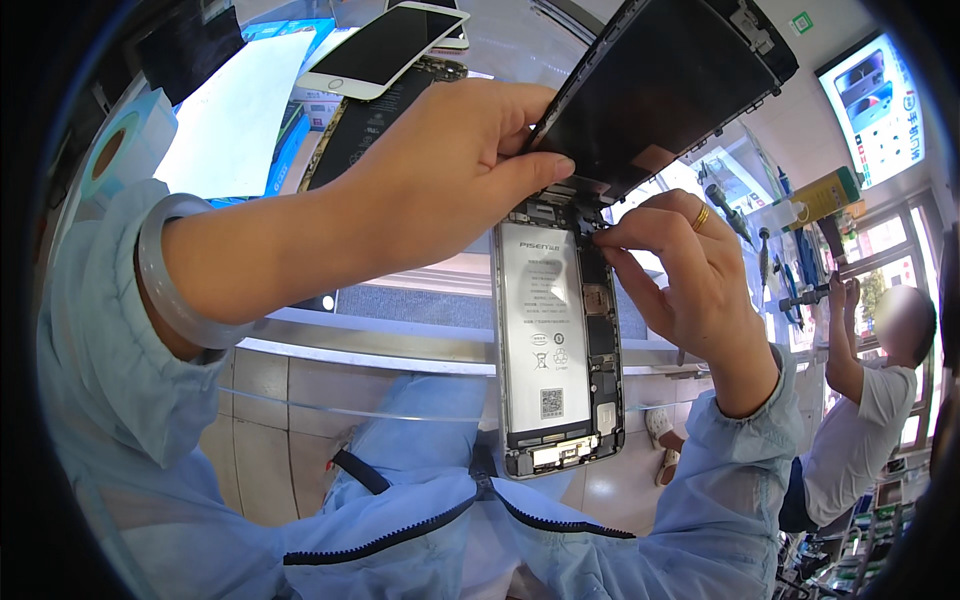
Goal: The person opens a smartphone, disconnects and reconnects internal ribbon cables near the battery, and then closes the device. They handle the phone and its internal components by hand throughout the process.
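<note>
A thin, open phone [604,362] with a flat silver battery [535,320] is up before a pale blue jacket [400,540]. The left hand [470,165] pinches its raised black screen panel [650,90]; the right hand [685,265] touches the phone's top edge, grip unclear. It looks like fiddly joining-spot work, calling for gentle fingers next.

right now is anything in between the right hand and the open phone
Nothing visible: the right hand is at the upper right edge of the open phone, and the left hand holds up the screen.
</note>
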The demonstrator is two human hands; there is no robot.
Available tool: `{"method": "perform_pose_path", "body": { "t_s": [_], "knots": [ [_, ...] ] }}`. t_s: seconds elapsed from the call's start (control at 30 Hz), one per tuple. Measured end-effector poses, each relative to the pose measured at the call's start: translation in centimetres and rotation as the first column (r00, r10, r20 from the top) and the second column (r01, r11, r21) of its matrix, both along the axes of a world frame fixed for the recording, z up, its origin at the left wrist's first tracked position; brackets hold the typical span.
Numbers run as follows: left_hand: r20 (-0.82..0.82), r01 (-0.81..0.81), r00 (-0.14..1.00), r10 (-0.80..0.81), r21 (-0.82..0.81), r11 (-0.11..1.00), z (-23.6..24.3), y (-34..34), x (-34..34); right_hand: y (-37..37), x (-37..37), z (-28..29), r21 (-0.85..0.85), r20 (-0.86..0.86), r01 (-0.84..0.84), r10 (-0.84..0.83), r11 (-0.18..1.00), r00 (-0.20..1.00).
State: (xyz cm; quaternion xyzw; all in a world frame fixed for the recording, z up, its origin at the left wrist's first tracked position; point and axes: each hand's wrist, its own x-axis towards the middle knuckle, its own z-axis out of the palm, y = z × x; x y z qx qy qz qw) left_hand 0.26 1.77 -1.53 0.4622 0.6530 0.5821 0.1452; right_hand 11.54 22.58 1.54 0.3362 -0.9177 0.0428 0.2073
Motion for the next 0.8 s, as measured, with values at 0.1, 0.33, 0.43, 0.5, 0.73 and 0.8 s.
{"method": "perform_pose_path", "body": {
  "t_s": [0.1,0.33,0.43,0.5,0.73,0.8],
  "knots": [
    [0.005,0.019,1.000,-0.019,0.020,1.000,-0.1,0.0,0.0,-0.2,-0.8,-0.6,-0.110,-0.067,-0.035,0.028,0.993,0.997],
    [0.037,0.036,0.999,-0.039,0.085,0.996,-0.2,0.2,-0.1,0.1,-0.9,0.1,-0.235,0.231,0.199,-0.144,0.952,0.962],
    [0.044,0.053,0.997,-0.058,0.109,0.993,-0.3,0.2,-0.2,0.0,-0.9,0.0,-0.248,0.222,0.197,-0.142,0.949,0.965],
    [0.031,0.056,0.998,-0.060,0.117,0.992,-0.4,0.2,-0.2,0.1,-0.7,-0.3,-0.261,0.192,0.176,-0.127,0.949,0.973],
    [-0.012,0.021,1.000,-0.020,0.071,0.997,-0.4,0.1,-0.2,-0.3,-0.6,-0.6,-0.158,0.006,0.112,-0.113,0.981,0.994],
    [-0.009,0.020,1.000,-0.020,0.075,0.997,-0.4,0.1,-0.2,-0.4,-0.7,-0.8,-0.102,-0.069,0.067,-0.074,0.993,0.995]
  ]
}}
